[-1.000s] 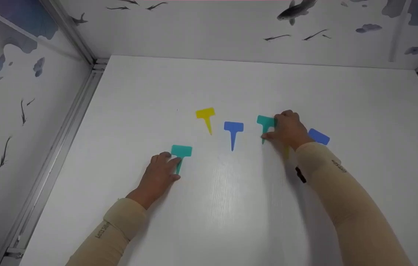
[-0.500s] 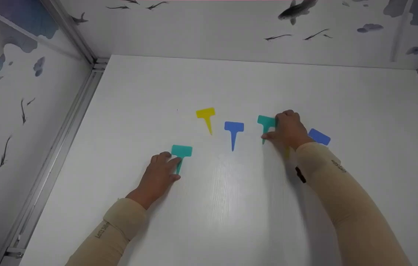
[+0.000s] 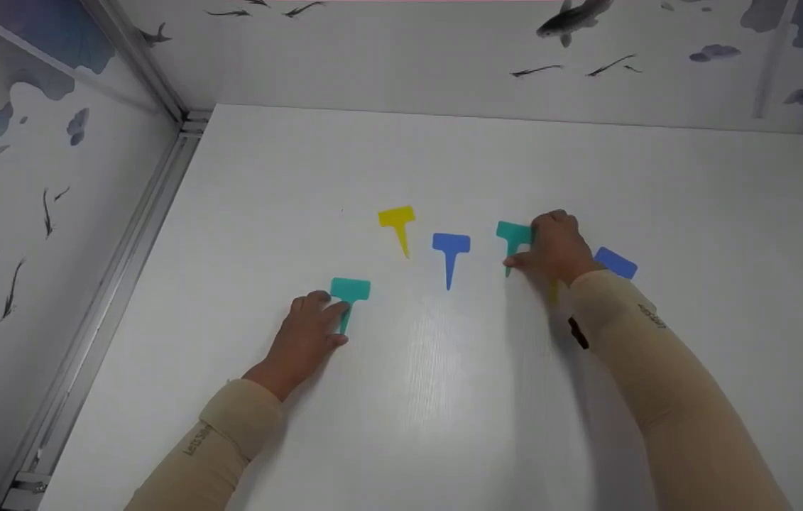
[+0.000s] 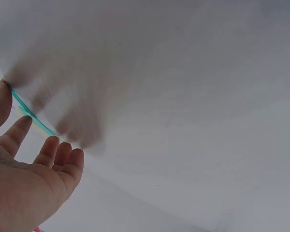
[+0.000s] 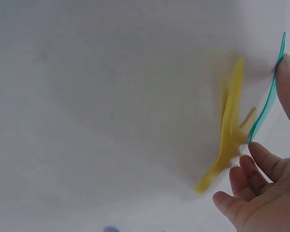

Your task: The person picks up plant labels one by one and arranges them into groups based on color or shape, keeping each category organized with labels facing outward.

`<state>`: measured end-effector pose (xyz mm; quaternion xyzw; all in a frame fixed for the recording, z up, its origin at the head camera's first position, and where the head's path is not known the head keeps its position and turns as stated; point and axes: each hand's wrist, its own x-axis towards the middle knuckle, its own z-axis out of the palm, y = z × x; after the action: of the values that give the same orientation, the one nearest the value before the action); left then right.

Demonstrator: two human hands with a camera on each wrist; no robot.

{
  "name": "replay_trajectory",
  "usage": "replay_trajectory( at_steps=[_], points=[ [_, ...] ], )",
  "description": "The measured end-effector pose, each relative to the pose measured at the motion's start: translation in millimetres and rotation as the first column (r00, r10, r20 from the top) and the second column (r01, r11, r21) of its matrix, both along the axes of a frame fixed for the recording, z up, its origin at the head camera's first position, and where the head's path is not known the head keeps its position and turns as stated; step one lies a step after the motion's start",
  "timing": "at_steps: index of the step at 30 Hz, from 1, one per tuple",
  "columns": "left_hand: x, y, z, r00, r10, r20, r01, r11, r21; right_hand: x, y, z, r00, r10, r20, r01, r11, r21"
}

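T-shaped plastic plant labels lie on a white table. In the head view, my left hand (image 3: pixel 300 342) touches a teal plant label (image 3: pixel 350 289) at the left, its thumb by the stem's tip and other fingers along the stem and the head's left edge. My right hand (image 3: pixel 557 247) touches a second teal label (image 3: pixel 513 233), thumb at the stem and fingertips at the head's right edge. Beneath the right hand and wrist lies a yellow label (image 5: pixel 227 140), mostly hidden in the head view. Both hands have loosely spread fingers in the wrist views.
Between the hands lie a yellow label (image 3: pixel 397 217) and a blue label (image 3: pixel 451 243), stems toward me. Another blue label (image 3: pixel 615 262) is partly covered by the right forearm. Printed panels (image 3: pixel 373 64) wall off the table's (image 3: pixel 401 426) back and left side.
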<state>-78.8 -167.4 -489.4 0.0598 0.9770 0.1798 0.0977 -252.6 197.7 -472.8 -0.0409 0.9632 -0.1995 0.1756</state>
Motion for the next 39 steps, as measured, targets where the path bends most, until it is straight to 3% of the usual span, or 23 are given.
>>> replay_trajectory(
  at_steps=[7, 27, 39],
  points=[
    [-1.3, 0.2, -0.4, 1.000, 0.022, 0.021, -0.023, 0.999, 0.041, -0.9, -0.1, 3.3, 1.000, -0.009, 0.029, 0.009, 1.000, -0.022],
    [-2.1, 1.2, -2.5, 0.999, 0.038, 0.038, -0.040, 0.999, 0.031, -5.8, 3.4, -0.6, 0.998, -0.035, 0.059, 0.040, 0.996, -0.080],
    [-1.2, 0.8, -0.3, 1.000, 0.022, 0.008, -0.022, 0.999, 0.034, -6.2, -0.3, 4.0, 0.993, -0.065, 0.098, 0.078, 0.987, -0.142]
  ],
)
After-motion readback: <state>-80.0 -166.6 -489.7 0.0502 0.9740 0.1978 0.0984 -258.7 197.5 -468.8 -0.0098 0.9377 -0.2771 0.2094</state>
